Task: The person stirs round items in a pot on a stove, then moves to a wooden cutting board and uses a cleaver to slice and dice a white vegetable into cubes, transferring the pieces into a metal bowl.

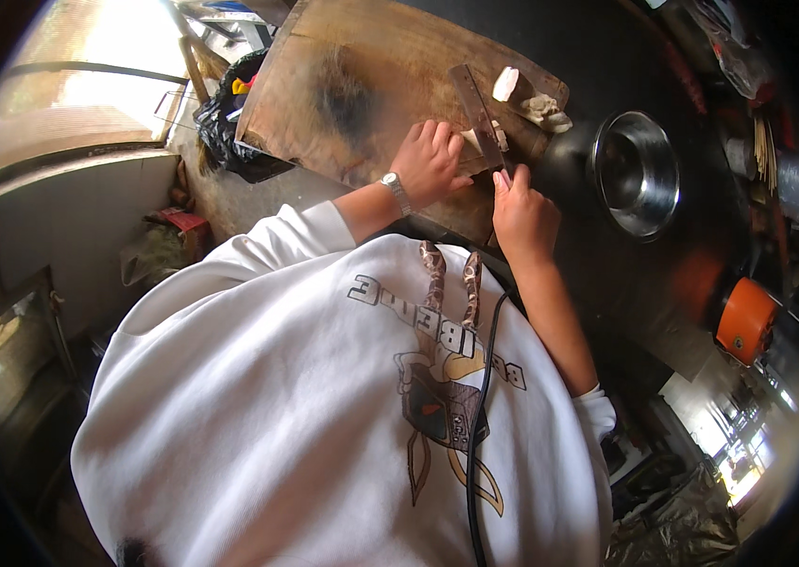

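Note:
My right hand (pixel 525 216) is closed around the handle of a broad-bladed kitchen knife (pixel 477 113). The blade lies across a pale piece of food (pixel 472 144) on a worn wooden cutting board (pixel 399 42), with small cut bits (pixel 500 135) on the blade's far side. My left hand (pixel 429 161), a metal watch (pixel 395 191) at its wrist, presses on the pale piece, its fingers bent beside the blade. Further back on the board, near its right corner, lie larger pale, knobbly chunks (pixel 537 106); what food they are I cannot tell.
A shiny metal bowl (pixel 637 173) stands on the dark surface right of the board. A bin lined with a black plastic bag (pixel 229 120) is at the board's left. An orange object (pixel 746 320) sits at the far right. A black cable (pixel 488 368) hangs down over my white sweatshirt.

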`<state>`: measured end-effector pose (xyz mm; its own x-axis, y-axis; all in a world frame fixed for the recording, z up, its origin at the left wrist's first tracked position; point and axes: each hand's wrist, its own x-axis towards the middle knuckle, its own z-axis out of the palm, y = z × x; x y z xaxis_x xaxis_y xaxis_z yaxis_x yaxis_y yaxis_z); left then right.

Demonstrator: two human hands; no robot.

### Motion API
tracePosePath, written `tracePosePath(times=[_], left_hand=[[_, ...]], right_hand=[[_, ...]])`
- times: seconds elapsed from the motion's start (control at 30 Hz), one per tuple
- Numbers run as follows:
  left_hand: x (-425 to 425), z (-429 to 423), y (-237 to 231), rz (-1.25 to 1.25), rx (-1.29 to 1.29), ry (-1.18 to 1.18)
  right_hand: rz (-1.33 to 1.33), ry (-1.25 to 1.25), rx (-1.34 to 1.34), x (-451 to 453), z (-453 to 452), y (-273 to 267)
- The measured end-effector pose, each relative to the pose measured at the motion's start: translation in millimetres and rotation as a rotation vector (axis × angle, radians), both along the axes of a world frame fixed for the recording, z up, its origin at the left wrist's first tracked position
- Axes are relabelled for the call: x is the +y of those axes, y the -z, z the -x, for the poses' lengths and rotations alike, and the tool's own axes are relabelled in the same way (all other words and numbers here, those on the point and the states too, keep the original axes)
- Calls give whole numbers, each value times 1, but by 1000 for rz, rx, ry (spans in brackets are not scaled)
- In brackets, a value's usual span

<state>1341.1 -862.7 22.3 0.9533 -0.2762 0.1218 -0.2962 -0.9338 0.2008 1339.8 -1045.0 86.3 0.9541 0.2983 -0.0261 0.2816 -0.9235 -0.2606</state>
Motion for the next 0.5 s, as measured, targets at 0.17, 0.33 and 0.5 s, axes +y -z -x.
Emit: tracePosePath(times=[0.17, 0.33, 0.5], left_hand=[[6, 1, 14, 281, -136, 98], [9, 0, 20, 401, -182, 128], [7, -3, 21, 450, -180, 124]], right_hand=[[113, -46, 20, -2, 10, -4], [132, -53, 53, -1, 13, -8], [150, -60, 88, 4, 5, -9]])
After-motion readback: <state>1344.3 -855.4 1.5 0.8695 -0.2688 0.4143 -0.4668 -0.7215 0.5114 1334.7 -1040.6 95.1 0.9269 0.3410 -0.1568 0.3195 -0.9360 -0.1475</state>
